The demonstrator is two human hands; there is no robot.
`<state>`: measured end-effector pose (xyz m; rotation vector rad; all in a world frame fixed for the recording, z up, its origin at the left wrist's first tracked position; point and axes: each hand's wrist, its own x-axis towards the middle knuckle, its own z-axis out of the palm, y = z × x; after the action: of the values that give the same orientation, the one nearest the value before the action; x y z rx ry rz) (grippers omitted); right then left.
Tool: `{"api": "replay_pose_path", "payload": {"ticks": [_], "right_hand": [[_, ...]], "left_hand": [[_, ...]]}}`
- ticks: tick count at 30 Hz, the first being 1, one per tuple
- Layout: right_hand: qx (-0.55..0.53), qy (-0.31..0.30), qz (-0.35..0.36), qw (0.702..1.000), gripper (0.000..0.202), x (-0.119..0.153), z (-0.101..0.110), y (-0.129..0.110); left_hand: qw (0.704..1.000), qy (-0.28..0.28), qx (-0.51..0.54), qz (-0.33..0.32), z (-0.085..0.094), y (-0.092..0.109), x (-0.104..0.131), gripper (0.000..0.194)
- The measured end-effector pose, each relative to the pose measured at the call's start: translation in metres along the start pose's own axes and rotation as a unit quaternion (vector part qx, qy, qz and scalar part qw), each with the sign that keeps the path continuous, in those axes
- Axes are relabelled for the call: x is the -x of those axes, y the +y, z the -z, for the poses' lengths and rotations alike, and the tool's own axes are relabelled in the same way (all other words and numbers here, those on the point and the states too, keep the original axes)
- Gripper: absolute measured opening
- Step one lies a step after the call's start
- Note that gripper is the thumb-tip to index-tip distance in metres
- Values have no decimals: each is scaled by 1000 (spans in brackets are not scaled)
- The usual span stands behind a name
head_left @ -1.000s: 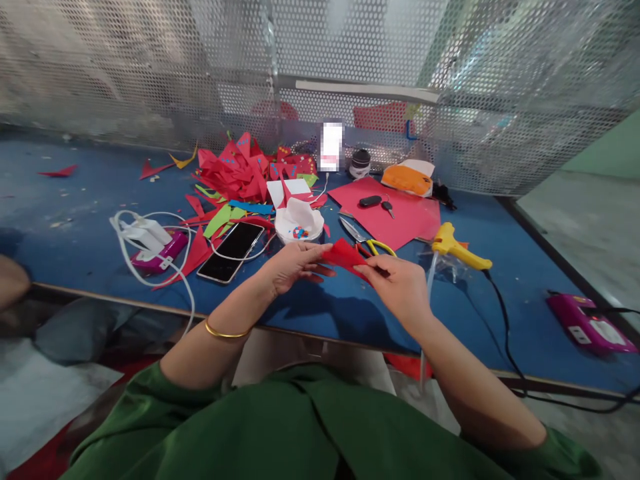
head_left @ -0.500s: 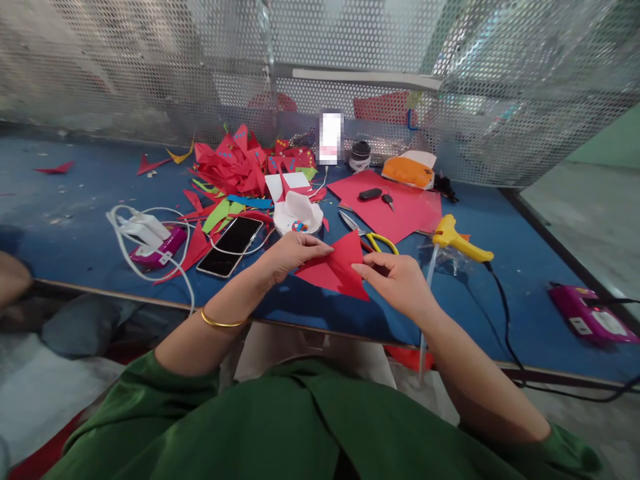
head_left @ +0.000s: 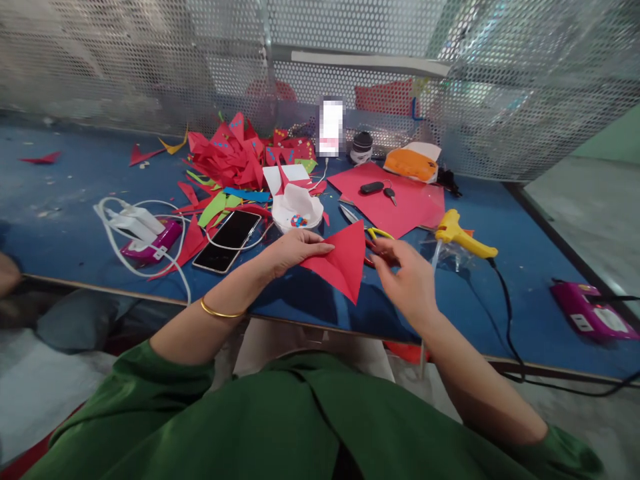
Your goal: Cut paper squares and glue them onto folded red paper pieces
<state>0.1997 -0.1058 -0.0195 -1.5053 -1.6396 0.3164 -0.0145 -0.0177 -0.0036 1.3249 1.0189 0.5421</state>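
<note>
My left hand [head_left: 300, 250] pinches a creased piece of red paper [head_left: 343, 260] between thumb and fingers, holding it just above the table's front part. My right hand [head_left: 407, 277] is off the paper, to its right, with thumb and fingers parted. Its fingertips are at the handles of a pair of scissors [head_left: 381, 233] with yellow and red grips; whether they touch is unclear. The scissors lie partly behind the paper, blades pointing away to the left. Beyond my left hand stands a white dish [head_left: 295, 208] with small coloured pieces inside.
Red paper cut-outs [head_left: 235, 153] are heaped at the back. A phone [head_left: 229, 241] and a white charger with cable [head_left: 137, 223] lie left. Right are a red sheet [head_left: 415, 207] with keys [head_left: 373, 188], a yellow glue gun [head_left: 463, 235] and a purple power box [head_left: 593, 310].
My right hand has let go of the red paper and moved right, to the scissors' handles. The paper has tilted in my left hand. The view has shifted slightly.
</note>
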Motion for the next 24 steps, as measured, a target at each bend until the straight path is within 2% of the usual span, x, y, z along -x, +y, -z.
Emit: {"api": "replay_pose_path", "payload": {"ticks": [1,2,4,6,8,10,12,14,15,17,19,21,24], "right_hand": [[84,12,92,992,36,1,4,0],[164,3,185,969,44,3,7,0],[272,-57,328,903,48,4,10,0],[321,-111,420,841,43,5,7,2],[332,-139,469,806,36,6,-1,4],[328,-161,475,801,33,8,-11,7],[320,-177,446,817,31,11,-18,10],[310,-187,411,837,31,15,-21,11],[307,-188,397,844,31,17,-22,10],[302,-192,382,852,31,19,-22,10],[298,-201,372,856,33,21,-21,9],[294,-215,365,857,34,21,-19,8],[298,-224,360,855,35,22,-16,9]], "left_hand": [[1000,6,-7,4,1,-1,-1,21],[1000,8,-14,7,1,-1,-3,21],[1000,-4,-26,4,1,-3,-7,21],[998,-27,-46,-13,2,-6,-13,20],[994,-53,-86,-41,3,-11,-19,19],[986,-57,-138,-70,6,-16,-23,17],[973,-10,-201,-116,9,-19,-22,16],[937,65,-285,-189,12,-22,-13,19],[907,94,-339,-231,12,-23,-7,22],[860,68,-406,-302,10,-26,9,23],[831,-16,-439,-341,7,-31,23,24],[808,-47,-476,-344,5,-38,34,24],[795,-47,-516,-315,5,-48,40,33]]}}
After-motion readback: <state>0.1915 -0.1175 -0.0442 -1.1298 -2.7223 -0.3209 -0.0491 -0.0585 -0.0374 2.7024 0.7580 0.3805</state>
